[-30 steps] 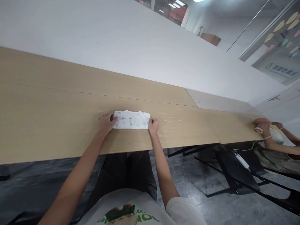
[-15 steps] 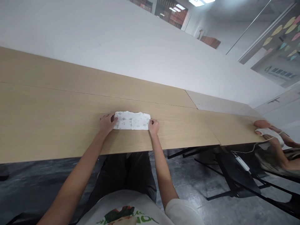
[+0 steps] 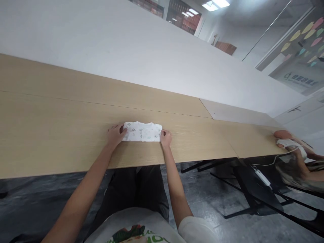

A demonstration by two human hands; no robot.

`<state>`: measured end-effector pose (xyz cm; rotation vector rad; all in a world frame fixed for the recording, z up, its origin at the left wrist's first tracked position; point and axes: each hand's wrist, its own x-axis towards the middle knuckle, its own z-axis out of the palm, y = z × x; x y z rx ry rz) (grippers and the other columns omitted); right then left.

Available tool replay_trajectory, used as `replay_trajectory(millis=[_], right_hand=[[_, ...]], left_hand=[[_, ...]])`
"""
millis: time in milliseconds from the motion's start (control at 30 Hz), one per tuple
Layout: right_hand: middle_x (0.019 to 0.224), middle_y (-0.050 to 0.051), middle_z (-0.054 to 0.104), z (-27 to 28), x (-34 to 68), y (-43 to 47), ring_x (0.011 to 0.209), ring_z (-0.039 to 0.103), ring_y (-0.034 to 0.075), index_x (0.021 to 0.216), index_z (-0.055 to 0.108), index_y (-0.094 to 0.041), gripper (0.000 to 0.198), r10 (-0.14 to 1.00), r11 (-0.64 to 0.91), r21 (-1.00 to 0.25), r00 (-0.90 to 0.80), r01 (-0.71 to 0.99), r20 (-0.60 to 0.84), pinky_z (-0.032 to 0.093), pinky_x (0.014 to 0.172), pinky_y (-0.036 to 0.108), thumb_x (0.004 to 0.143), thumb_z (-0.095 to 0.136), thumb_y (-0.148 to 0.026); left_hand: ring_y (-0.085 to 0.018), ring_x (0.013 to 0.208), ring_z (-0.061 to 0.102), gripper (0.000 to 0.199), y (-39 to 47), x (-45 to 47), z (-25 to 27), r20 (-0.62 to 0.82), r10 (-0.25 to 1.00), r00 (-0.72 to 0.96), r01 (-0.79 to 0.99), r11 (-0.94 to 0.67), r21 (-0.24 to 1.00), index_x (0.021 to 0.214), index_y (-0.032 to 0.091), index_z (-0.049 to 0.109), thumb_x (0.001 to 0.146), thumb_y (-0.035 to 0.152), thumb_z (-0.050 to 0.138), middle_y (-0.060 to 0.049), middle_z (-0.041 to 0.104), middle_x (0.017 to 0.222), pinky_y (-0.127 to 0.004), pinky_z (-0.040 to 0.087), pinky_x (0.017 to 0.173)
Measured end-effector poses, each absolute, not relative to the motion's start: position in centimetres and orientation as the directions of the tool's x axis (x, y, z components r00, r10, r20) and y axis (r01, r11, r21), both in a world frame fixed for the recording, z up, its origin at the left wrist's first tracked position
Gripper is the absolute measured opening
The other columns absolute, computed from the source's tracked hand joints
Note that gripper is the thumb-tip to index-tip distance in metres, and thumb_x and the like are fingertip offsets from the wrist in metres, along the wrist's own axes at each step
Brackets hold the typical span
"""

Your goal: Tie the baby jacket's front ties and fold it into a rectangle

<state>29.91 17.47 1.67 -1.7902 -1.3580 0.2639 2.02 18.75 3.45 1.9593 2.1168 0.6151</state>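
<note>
A small white baby garment (image 3: 142,132) with a sparse printed pattern lies folded into a flat strip on the wooden table (image 3: 76,135). Its upper edge dips in a shallow curve, and a fold line runs down its middle. My left hand (image 3: 115,135) grips the garment's left end, thumb on top of the cloth. At the opposite end my right hand (image 3: 166,138) pinches the right edge between curled fingers. Both hands rest low against the tabletop.
A white partition wall (image 3: 126,67) rises behind the table. At the far right another person (image 3: 301,168) sits with a doll (image 3: 283,135) in a white garment. Black folding chairs (image 3: 255,189) stand on the right, one bearing a white power strip (image 3: 262,177) with a cable.
Both hands keep their hold on the garment's ends, and the garment stays in place. The whole view has shifted slightly.
</note>
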Motion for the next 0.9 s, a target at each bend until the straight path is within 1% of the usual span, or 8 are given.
replay_trajectory(millis=[267,400,633,767,900], right_hand=[[0.098,0.011,0.076,1.85,29.91,17.38,0.094,0.069,0.022,0.088,0.077,-0.014,0.026,0.874,-0.053,-0.724,0.383,0.687,0.300,0.048,0.092,0.031,0.083,0.052,-0.008],[0.098,0.012,0.076,1.87,29.88,17.33,0.094,0.068,0.022,0.088,0.076,-0.014,0.025,0.872,-0.053,-0.723,0.384,0.689,0.302,0.048,0.093,0.032,0.083,0.052,-0.008],[0.095,0.010,0.076,1.79,29.80,17.29,0.090,0.068,0.021,0.084,0.075,-0.015,0.025,0.862,-0.024,-0.733,0.385,0.680,0.329,0.048,0.091,0.031,0.082,0.052,-0.009],[0.095,0.011,0.076,1.93,29.75,17.24,0.091,0.068,0.022,0.084,0.076,-0.014,0.025,0.864,-0.032,-0.733,0.387,0.680,0.321,0.048,0.091,0.032,0.082,0.051,-0.008],[0.095,0.012,0.076,2.06,29.72,17.22,0.091,0.068,0.022,0.085,0.076,-0.014,0.026,0.867,-0.036,-0.737,0.388,0.675,0.312,0.048,0.091,0.032,0.082,0.051,-0.008]], left_hand=[[-0.035,0.122,0.056,0.052,18.89,1.99,3.16,0.165,0.980,-0.114,0.908,0.035,0.418,0.132,0.015,0.062,0.091,0.043,0.046,-0.017,0.066,0.128,-0.047,0.041,0.104],[-0.036,0.122,0.056,0.054,18.82,2.01,3.20,0.161,0.980,-0.115,0.909,0.039,0.414,0.132,0.013,0.062,0.091,0.043,0.045,-0.018,0.065,0.129,-0.048,0.040,0.104],[-0.035,0.122,0.056,0.055,18.88,1.93,3.21,0.156,0.982,-0.108,0.907,0.033,0.420,0.133,0.014,0.061,0.090,0.044,0.044,-0.018,0.065,0.130,-0.047,0.040,0.104],[-0.035,0.121,0.056,0.054,18.85,1.95,3.15,0.171,0.979,-0.109,0.907,0.027,0.419,0.131,0.015,0.062,0.090,0.044,0.043,-0.017,0.065,0.130,-0.047,0.040,0.104],[-0.035,0.122,0.056,0.054,18.81,2.01,3.25,0.157,0.981,-0.115,0.907,0.039,0.419,0.132,0.014,0.062,0.090,0.044,0.044,-0.018,0.065,0.130,-0.048,0.040,0.104]])
